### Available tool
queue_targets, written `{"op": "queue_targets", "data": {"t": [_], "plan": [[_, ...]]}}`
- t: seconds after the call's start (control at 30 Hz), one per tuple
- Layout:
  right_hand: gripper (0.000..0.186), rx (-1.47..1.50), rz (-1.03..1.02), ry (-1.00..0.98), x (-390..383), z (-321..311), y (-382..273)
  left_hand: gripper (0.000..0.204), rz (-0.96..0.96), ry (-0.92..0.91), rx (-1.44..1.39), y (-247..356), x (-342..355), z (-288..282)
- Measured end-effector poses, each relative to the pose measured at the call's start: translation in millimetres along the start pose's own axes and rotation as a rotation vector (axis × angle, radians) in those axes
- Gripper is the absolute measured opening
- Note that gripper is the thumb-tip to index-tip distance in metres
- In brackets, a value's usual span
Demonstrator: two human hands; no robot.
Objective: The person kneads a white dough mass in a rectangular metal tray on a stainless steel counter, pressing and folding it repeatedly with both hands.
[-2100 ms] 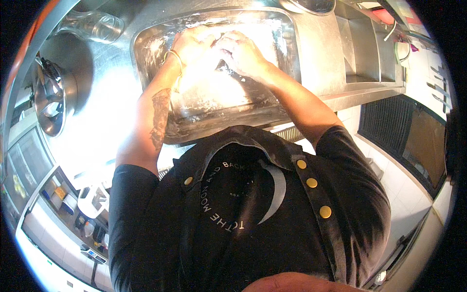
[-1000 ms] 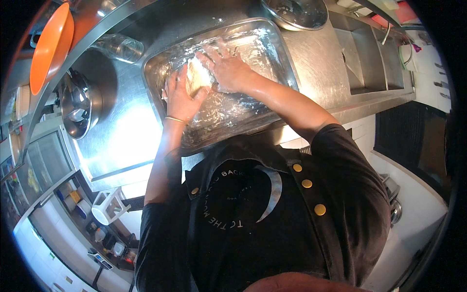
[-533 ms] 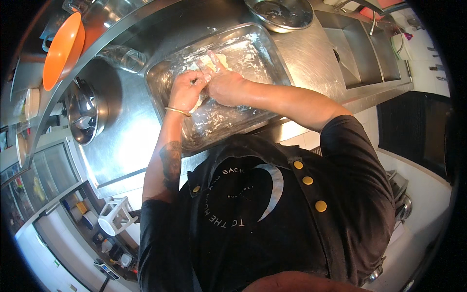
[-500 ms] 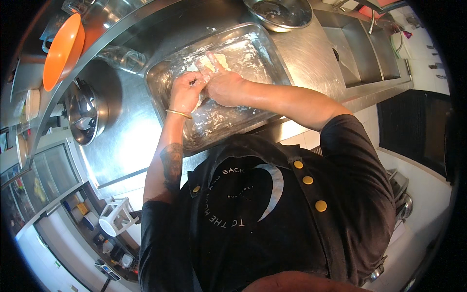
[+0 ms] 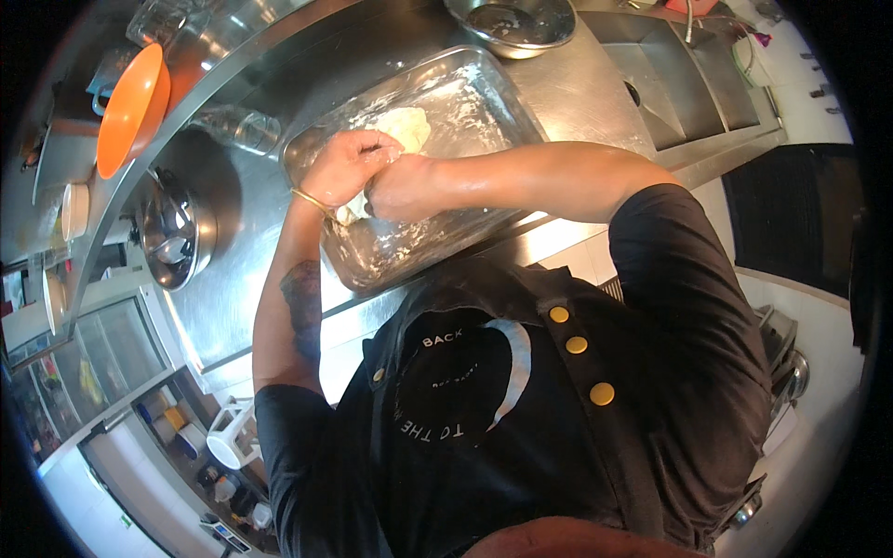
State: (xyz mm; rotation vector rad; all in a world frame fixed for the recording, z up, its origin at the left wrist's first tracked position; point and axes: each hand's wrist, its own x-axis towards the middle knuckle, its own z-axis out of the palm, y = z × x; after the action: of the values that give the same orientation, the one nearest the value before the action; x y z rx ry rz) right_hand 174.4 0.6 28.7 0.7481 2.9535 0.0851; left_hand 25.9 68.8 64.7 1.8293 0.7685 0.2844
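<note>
A shallow rectangular metal tray (image 5: 514,91) streaked with white flour lies on the steel counter. Inside it, pale dough (image 5: 406,126) shows beyond my hands, and another pale patch peeks out below my left wrist. My left hand (image 5: 352,166), with a gold bangle at the wrist, has its fingers bent in against my right hand. Curled into a fist, my right hand (image 5: 406,188) touches the left over the dough. Both hands are closed, and what lies inside their fingers is hidden.
At the left stands a metal bowl (image 5: 177,237) with utensils, near a clear container (image 5: 240,128). An orange bowl (image 5: 133,112) sits on the raised shelf. Another metal bowl (image 5: 516,26) is behind the tray, and a steel sink (image 5: 665,79) lies to the right.
My right index finger, stretched out over the dough before, is now folded into a fist. My left hand has turned and lies lower on the left. The whole view has shifted slightly.
</note>
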Motion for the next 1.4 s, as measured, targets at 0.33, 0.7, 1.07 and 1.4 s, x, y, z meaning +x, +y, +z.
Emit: {"op": "queue_targets", "data": {"t": [0.33,0.7,1.07,1.4], "plan": [[0.018,0.335,0.042,-0.014,0.2,8.4,-4.8,0.029,-0.039,0.058,0.094,-55.3,8.1,14.6],[0.097,0.229,0.323,-0.137,-23.9,54.7,78.4,0.062,-0.219,0.590,0.694,-98.2,-20.7,87.1],[0.085,0.305,0.595,-0.077,12.3,77.7,86.3,0.075,-0.401,0.535,0.675,-106.2,6.2,57.1],[0.071,0.569,0.630,-0.245,-7.4,41.2,49.4,0.059,-0.319,0.558,0.331,-107.6,-18.8,52.5]]}}
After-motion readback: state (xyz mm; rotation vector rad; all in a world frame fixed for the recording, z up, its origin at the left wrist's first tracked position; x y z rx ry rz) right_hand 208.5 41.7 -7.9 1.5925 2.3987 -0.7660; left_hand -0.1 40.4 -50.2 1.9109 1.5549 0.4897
